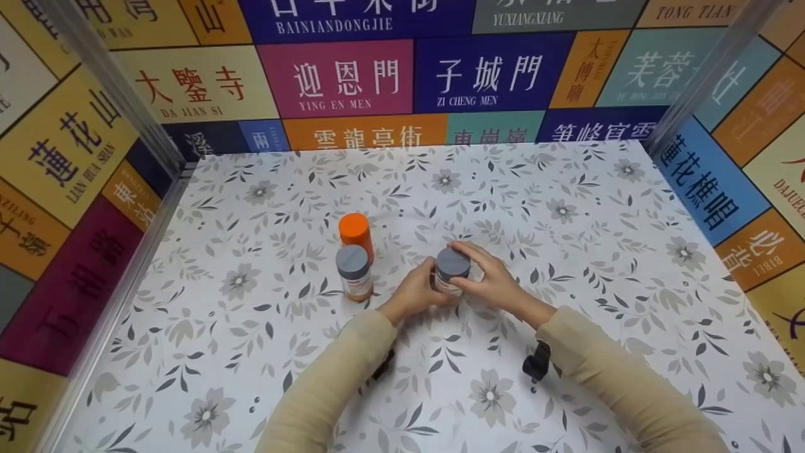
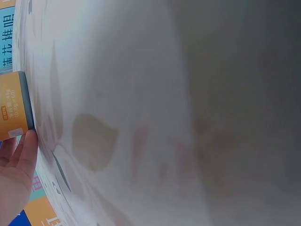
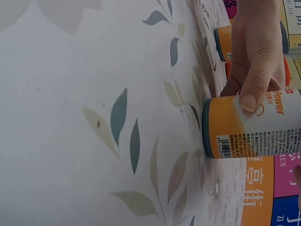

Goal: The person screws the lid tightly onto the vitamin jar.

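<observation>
A supplement bottle [image 1: 453,263] with a grey cap stands upright on the table between both hands. In the right wrist view its label [image 3: 270,125] is white and orange, with printed text and a barcode. My left hand [image 1: 416,288] grips the body low on its left side; its thumb lies across the label in the right wrist view. From the right, my right hand [image 1: 497,282] holds the cap between thumb and fingers. In the left wrist view the orange side of the bottle [image 2: 10,106] shows at the left edge.
Left of the hands stands a second grey-capped bottle [image 1: 354,274], with an orange-capped bottle [image 1: 356,234] just behind it. A flower-patterned cloth [image 1: 251,352] covers the table. Panels with colourful place-name signs [image 1: 339,75] rise along the back and both sides.
</observation>
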### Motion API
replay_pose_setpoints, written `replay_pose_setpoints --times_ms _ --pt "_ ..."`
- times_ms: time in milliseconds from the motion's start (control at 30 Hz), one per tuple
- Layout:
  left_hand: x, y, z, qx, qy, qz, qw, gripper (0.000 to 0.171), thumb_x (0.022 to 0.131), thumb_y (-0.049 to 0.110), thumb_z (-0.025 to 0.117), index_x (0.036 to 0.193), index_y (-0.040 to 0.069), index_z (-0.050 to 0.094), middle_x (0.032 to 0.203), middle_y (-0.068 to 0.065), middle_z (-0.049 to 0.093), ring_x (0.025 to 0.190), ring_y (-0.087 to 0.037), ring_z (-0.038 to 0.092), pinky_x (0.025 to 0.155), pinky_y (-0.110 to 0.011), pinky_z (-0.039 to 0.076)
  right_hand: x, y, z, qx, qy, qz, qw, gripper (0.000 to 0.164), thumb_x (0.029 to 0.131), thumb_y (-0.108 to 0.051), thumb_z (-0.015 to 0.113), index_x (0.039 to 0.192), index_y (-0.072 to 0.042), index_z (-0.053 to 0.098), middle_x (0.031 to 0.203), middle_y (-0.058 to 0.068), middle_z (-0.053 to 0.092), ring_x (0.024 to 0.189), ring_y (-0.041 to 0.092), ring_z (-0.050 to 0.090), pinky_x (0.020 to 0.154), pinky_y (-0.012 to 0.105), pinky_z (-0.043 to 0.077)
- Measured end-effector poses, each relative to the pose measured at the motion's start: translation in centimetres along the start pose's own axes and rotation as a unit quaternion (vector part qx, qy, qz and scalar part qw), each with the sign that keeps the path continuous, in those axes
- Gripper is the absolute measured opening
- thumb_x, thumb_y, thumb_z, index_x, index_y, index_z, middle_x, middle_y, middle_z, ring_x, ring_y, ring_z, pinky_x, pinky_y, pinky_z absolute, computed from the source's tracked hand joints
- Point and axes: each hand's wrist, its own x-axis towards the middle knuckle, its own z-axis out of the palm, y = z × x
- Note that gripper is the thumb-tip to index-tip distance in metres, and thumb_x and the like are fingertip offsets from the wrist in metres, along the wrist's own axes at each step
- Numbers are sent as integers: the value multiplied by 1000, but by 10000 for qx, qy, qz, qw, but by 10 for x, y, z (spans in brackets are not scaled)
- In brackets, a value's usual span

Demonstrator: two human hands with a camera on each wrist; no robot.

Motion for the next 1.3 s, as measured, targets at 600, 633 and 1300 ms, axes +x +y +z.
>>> replay_pose_setpoints --times_ms 600,633,1300 --pt "1 -1 0 48 47 55 10000 49 68 12 79 106 4 48 103 -10 59 94 -18 55 83 -28 45 6 -10 -4 -4 -133 685 9976 61 72 -4 74 127 5 48 129 20 48 121 33 42 103 45 30" --pt "1 -1 0 67 61 63 9999 49 68 12 79 106 4 48 103 -9 59 93 -18 55 82 -28 45 7 -10 -4 -81 -167 664 9976 60 72 -6 75 125 5 50 128 19 49 120 33 42 103 46 30" --pt "0 -1 -3 81 -20 39 10000 52 67 15 80 107 5 47 103 -8 59 92 -15 53 81 -26 44 13 -8 -10 680 -973 1611 9798 73 77 -17 73 137 0 34 138 20 37 122 36 38 101 49 29"
